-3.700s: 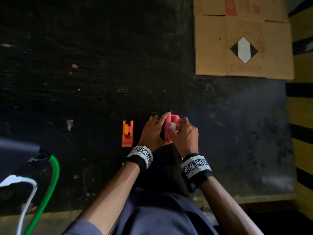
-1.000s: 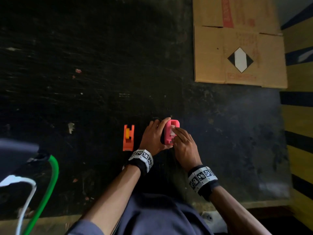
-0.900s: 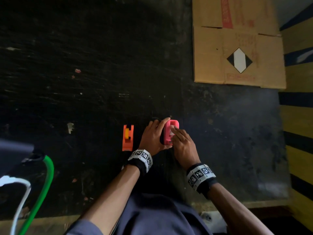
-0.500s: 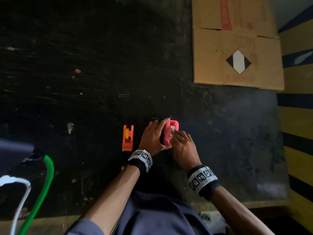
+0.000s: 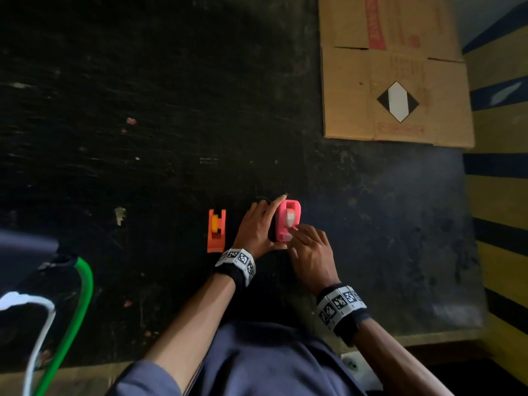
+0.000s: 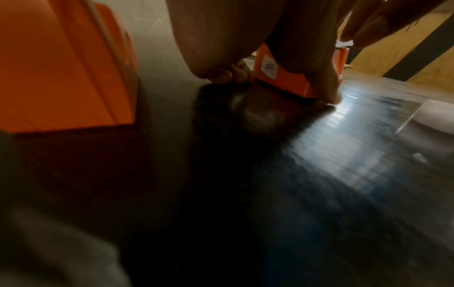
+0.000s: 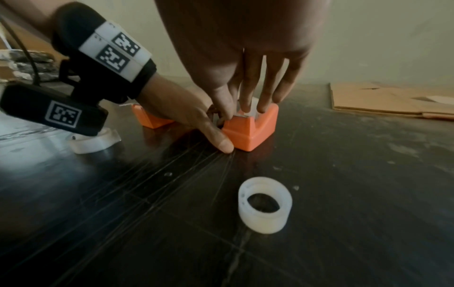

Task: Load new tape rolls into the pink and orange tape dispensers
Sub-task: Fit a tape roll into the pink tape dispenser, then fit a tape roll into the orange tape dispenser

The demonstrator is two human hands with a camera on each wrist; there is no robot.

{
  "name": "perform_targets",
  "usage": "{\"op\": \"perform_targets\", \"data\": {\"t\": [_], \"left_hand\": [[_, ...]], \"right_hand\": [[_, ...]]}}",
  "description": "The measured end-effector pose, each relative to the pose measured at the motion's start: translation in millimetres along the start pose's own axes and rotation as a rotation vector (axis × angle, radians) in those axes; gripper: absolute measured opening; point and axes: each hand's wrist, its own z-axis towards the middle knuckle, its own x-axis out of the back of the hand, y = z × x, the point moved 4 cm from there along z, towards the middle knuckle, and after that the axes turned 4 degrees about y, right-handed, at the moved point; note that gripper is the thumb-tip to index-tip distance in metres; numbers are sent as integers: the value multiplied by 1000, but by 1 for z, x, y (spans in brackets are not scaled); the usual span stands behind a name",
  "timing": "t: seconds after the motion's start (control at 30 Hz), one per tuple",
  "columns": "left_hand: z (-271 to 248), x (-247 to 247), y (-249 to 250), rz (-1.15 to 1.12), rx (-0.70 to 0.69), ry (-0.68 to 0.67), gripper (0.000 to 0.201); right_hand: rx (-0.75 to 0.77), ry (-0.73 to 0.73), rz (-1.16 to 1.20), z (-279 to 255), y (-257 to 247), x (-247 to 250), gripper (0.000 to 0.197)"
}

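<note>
The pink dispenser stands on the dark table with a white tape roll in its slot. My left hand grips its left side, thumb at the near corner. My right hand reaches down onto its near end, thumb and forefinger pinching the tape's end at the cutter. It looks orange in the wrist views. The orange dispenser stands untouched to the left with a yellow hub in it.
A loose white tape roll lies on the table near my right wrist, and another under my left wrist. Flattened cardboard covers the far right. A green cable and a white one curve at the left edge.
My right fingers have slid from the roll in the pink dispenser back to its near end. The left hand and the orange dispenser have not moved.
</note>
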Motion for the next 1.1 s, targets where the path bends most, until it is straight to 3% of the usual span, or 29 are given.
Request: {"op": "perform_targets", "data": {"t": [0.27,0.47,0.57,0.63,0.73,0.87,1.0,1.1], "left_hand": [[2,4,1,9,2,-43,128],[-2,18,11,23,-17,-132,134],[-11,33,18,5,10,-145,136],[-20,51,19,2,12,-69,126],[-36,87,8,-44,17,160,95],[-61,126,-24,-157,162,333,69],[-78,140,-58,-163,366,213,63],[-83,139,-77,-203,429,90,63]], "right_hand": [[-24,97,-32,-6,2,-11,29],[-81,21,-78,-17,-4,-11,16],[-125,70,-47,-25,-6,0,9],[-141,119,-24,-25,-9,10,7],[-111,153,59,-9,-20,23,13],[-47,118,228,26,-41,28,28],[-22,-46,399,55,-59,10,43],[-54,-199,474,71,-67,-16,53]]}}
